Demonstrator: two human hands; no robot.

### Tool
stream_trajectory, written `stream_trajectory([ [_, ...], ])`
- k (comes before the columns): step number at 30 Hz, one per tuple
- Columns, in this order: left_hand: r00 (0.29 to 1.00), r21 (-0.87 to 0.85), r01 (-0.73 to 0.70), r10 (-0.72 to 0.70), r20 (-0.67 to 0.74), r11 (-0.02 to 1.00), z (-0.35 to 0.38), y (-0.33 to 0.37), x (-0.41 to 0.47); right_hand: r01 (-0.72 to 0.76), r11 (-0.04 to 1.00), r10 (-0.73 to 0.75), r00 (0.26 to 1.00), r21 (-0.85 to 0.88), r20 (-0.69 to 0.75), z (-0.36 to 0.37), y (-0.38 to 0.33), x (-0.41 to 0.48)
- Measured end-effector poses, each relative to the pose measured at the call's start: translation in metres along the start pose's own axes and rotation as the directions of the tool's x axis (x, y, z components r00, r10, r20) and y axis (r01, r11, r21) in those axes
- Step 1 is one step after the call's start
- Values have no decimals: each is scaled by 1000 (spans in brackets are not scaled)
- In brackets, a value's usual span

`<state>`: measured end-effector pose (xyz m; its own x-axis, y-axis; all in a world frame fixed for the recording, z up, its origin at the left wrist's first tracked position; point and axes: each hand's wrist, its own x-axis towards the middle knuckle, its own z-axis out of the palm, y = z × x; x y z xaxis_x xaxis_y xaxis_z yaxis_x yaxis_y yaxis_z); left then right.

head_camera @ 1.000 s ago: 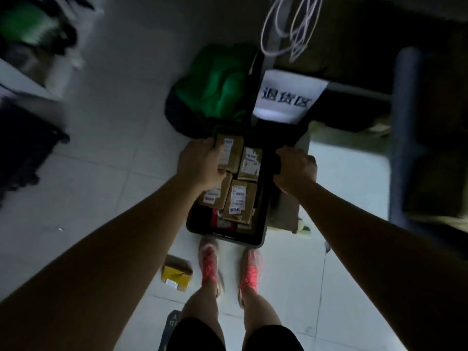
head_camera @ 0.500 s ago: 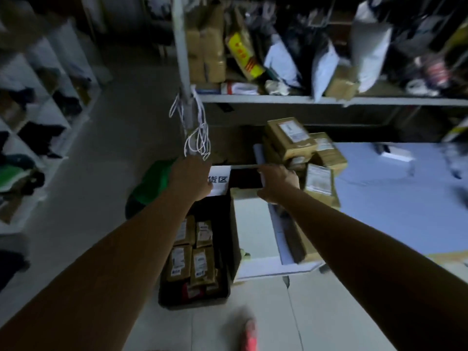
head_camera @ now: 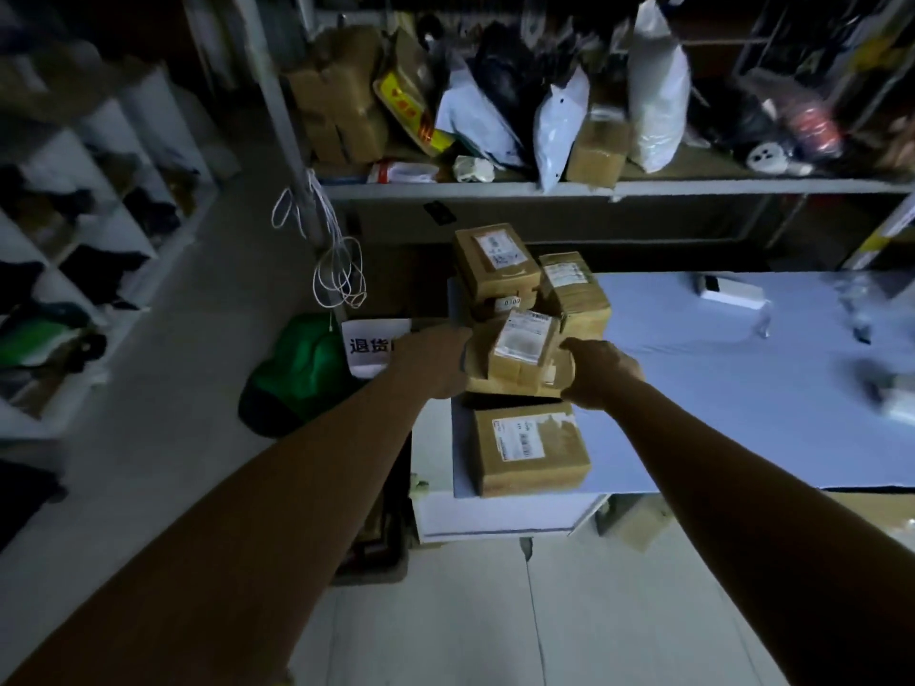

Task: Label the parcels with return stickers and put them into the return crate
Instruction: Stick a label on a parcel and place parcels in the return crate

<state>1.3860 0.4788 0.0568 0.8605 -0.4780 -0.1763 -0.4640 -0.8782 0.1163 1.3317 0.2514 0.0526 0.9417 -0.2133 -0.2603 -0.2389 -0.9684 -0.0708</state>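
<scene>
While L hand (head_camera: 435, 361) grips parcel stack (head_camera: 517, 361) left edge, R hand (head_camera: 600, 374) clasps right.

Dim room; pale tiled floor (head_camera: 445, 611); white cubby shelving (head_camera: 148, 141) left; cluttered metal shelf (head_camera: 643, 187) behind blue-topped table (head_camera: 742, 388).

Parcel storeroom: a metal shelf (head_camera: 693, 187) across the top holds cartons (head_camera: 341, 111) and mailer bags (head_camera: 559, 126), labelled cardboard parcels (head_camera: 495, 262) are stacked on the centre table (head_camera: 742, 388), and cubby shelving (head_camera: 114, 151) lines the left.
</scene>
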Motion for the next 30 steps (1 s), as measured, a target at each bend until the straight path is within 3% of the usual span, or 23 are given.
stream_trajectory([
  [5,983,-346,184,-177,53,920,35,37,26,8,917,-18,1000,399,21,26,47,37],
  [10,949,-726,273,-298,99,631,71,39,62,-123,604,100,992,787,79,58,46,77],
  [14,953,-820,271,-260,156,504,96,32,109,-144,436,101,989,888,110,81,35,115],
  [19,952,-906,127,-305,-2,405,113,43,136,-135,227,61,990,964,125,81,27,141],
  [24,947,-898,73,-314,-75,435,88,67,171,-78,203,10,997,976,77,46,62,170],
  [30,958,-888,8,-258,-125,460,59,169,216,0,198,21,1000,980,-5,5,164,174],
])
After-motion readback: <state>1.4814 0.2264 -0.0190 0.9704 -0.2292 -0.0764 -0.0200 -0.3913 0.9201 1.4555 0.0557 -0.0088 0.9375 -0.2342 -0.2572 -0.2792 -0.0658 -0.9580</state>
